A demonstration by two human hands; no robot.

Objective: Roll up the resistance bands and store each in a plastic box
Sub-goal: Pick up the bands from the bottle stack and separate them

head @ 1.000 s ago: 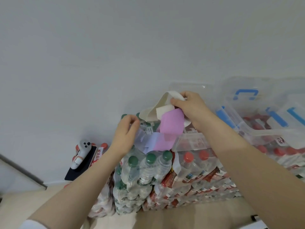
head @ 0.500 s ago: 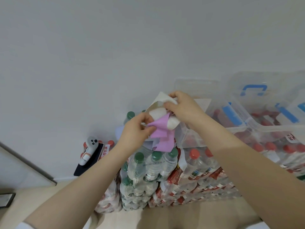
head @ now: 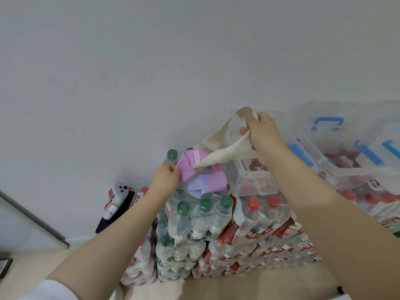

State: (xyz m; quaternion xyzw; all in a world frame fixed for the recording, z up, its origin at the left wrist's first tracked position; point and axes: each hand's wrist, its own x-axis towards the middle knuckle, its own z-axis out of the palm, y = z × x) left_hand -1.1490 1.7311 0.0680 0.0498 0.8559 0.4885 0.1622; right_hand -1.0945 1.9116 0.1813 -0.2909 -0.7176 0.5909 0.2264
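A cream resistance band (head: 227, 152) is gripped in the right hand (head: 263, 135), the fingers closed tightly around its upper end, so that the band is lifted above the stacked bottle packs. From the fist one loop of the band rises and curves over at the top, while a twisted length runs down and to the left, its tip ending against a pink resistance band (head: 190, 167). The pink band is pinched at its left edge by the left hand (head: 166, 180), thumb and fingers closed on the fabric. It lies partly folded on the top of the green-capped bottle pack (head: 194, 217), with a pale lilac band (head: 197, 184) showing beneath it.

Just to the right of the bands, a clear plastic box (head: 255, 180) is set on the top of the red-capped bottle packs (head: 266, 215), behind the right forearm. Further clear boxes with blue handles (head: 326, 123) are stacked toward the right edge of that pile, against the white wall (head: 151, 72). Whether anything is stored in the near box cannot be told through its walls.

On a lower stack at the left, near the wall, a grey handheld controller (head: 118, 198) is seen resting on a dark flat object (head: 116, 215).
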